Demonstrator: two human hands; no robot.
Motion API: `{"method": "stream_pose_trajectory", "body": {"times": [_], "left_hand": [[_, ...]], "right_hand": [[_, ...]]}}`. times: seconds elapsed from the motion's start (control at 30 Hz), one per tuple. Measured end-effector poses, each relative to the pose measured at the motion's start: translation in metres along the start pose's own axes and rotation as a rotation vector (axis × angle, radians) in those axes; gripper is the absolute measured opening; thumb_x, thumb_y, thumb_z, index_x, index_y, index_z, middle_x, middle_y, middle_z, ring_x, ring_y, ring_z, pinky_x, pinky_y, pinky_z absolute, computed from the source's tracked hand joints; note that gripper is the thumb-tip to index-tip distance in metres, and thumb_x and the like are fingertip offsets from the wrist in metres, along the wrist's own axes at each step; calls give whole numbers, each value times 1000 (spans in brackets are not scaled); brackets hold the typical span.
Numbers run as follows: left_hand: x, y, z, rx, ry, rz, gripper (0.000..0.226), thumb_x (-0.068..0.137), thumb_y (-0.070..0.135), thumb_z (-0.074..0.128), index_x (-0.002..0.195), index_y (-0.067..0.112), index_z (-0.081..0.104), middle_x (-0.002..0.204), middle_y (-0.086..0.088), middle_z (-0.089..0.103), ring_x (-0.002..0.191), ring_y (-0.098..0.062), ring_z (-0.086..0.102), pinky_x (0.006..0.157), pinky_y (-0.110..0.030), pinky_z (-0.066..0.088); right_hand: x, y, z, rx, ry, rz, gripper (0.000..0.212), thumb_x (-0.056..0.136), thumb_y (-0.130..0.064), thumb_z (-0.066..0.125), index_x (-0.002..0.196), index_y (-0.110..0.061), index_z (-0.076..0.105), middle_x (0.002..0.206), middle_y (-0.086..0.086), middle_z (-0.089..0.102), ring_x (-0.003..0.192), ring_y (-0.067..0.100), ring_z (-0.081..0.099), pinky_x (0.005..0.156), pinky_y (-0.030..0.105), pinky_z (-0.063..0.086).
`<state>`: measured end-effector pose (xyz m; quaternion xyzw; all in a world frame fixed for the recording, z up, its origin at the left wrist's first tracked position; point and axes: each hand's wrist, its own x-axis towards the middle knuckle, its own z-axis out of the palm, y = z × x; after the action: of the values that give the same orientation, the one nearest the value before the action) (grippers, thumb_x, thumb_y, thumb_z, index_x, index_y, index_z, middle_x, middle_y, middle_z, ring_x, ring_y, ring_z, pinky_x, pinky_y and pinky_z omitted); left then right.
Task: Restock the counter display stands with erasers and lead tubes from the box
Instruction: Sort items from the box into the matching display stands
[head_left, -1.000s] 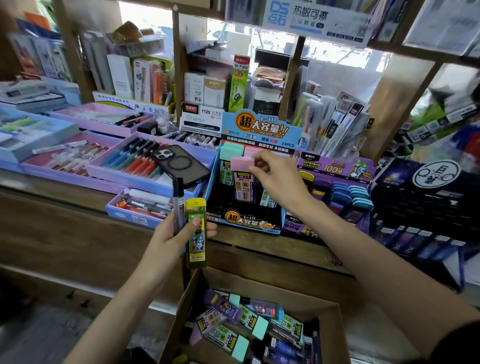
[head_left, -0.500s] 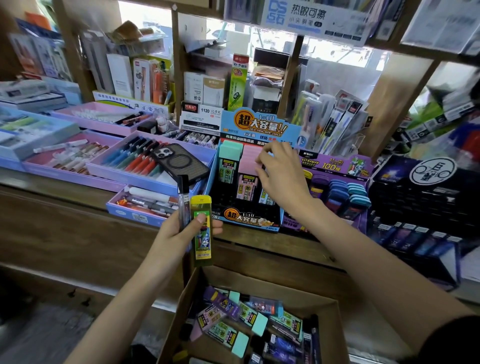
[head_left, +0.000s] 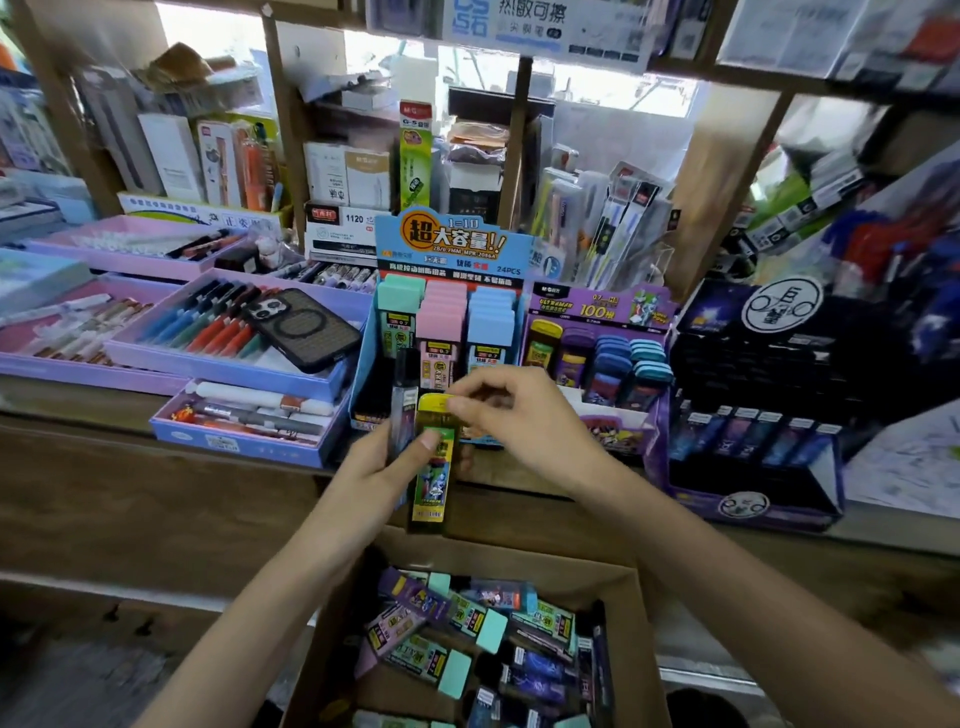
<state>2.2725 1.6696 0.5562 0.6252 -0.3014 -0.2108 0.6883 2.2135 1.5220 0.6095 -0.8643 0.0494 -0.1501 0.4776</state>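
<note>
My left hand (head_left: 387, 465) grips a yellow lead tube (head_left: 434, 467) and a dark lead tube (head_left: 404, 400), both upright in front of the blue display stand (head_left: 447, 249). My right hand (head_left: 524, 415) pinches the yellow tube's top between thumb and fingers. The blue stand holds rows of green, pink and blue capped tubes (head_left: 444, 312). To its right the purple display stand (head_left: 597, 312) holds yellow, purple and blue tubes. The cardboard box (head_left: 647, 649) below holds several loose lead tubes and erasers.
Purple trays of pens (head_left: 218, 332) lie on the wooden counter (head_left: 104, 415) at left, one with a black phone (head_left: 301, 327) on it. A dark display of boxed items (head_left: 753, 441) stands at right. Shelves of stationery rise behind.
My right hand left the pink tube in the blue stand and came down to the yellow tube's top. My left hand rose slightly toward the stand.
</note>
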Motion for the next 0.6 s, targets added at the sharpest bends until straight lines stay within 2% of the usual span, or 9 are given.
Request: {"method": "stream_pose_trajectory", "body": {"times": [0.07, 0.13, 0.2, 0.27, 0.37, 0.43, 0.47, 0.6], "left_hand": [[4, -2, 4, 71, 45, 11, 21, 93, 23, 47, 105, 14, 62, 89, -6, 64, 86, -19, 61, 80, -29, 47], [9, -3, 8, 45, 74, 12, 18, 95, 19, 45, 100, 13, 61, 91, -3, 66, 85, -14, 64, 80, -27, 51], [13, -5, 9, 75, 86, 16, 17, 96, 19, 44, 98, 14, 60, 80, 3, 64, 68, -8, 62, 65, -18, 51], [15, -9, 8, 90, 64, -5, 15, 93, 26, 46, 94, 15, 57, 60, 5, 46, 50, -11, 44, 49, -23, 39], [15, -16, 7, 8, 6, -44, 19, 87, 37, 51, 84, 19, 45, 58, 2, 32, 44, -9, 27, 41, -24, 23], [13, -17, 8, -55, 38, -74, 25, 81, 44, 55, 88, 21, 47, 63, 0, 37, 43, -7, 27, 39, -21, 21], [11, -17, 8, -98, 52, -83, 28, 79, 47, 56, 90, 22, 49, 66, -1, 41, 42, -6, 28, 39, -19, 21], [7, -16, 8, -187, 36, -52, 25, 82, 47, 52, 87, 22, 52, 69, -1, 53, 41, -7, 31, 37, -18, 26]], "right_hand": [[-1, -1, -20, 6, 61, 12, 11, 88, -12, 63, 81, -20, 66, 79, -6, 66, 70, 7, 63, 68, 19, 51], [1, -1, -45, -24, 186, -16, 9, 87, -12, 64, 83, -20, 68, 78, -7, 68, 72, 8, 65, 72, 21, 52], [6, 0, -70, -75, 331, -40, 12, 86, -13, 65, 81, -24, 67, 78, -12, 66, 75, 8, 64, 73, 20, 51], [15, 5, -90, -172, 443, -38, 11, 87, -17, 65, 81, -27, 67, 77, -15, 65, 76, 9, 62, 73, 22, 50], [28, 17, -104, -267, 526, -38, 6, 87, -19, 65, 86, -25, 67, 77, -14, 63, 72, 2, 57, 69, 18, 45], [36, 25, -104, -307, 549, -50, 6, 88, -19, 63, 90, -21, 69, 78, -10, 63, 69, -3, 54, 65, 9, 41], [39, 28, -102, -328, 553, -58, 9, 89, -19, 63, 93, -17, 70, 82, -7, 65, 70, -1, 55, 67, 8, 41], [47, 37, -92, -427, 516, -95, 16, 89, -17, 63, 100, -8, 70, 95, 5, 69, 80, 13, 59, 76, 22, 44]]}}
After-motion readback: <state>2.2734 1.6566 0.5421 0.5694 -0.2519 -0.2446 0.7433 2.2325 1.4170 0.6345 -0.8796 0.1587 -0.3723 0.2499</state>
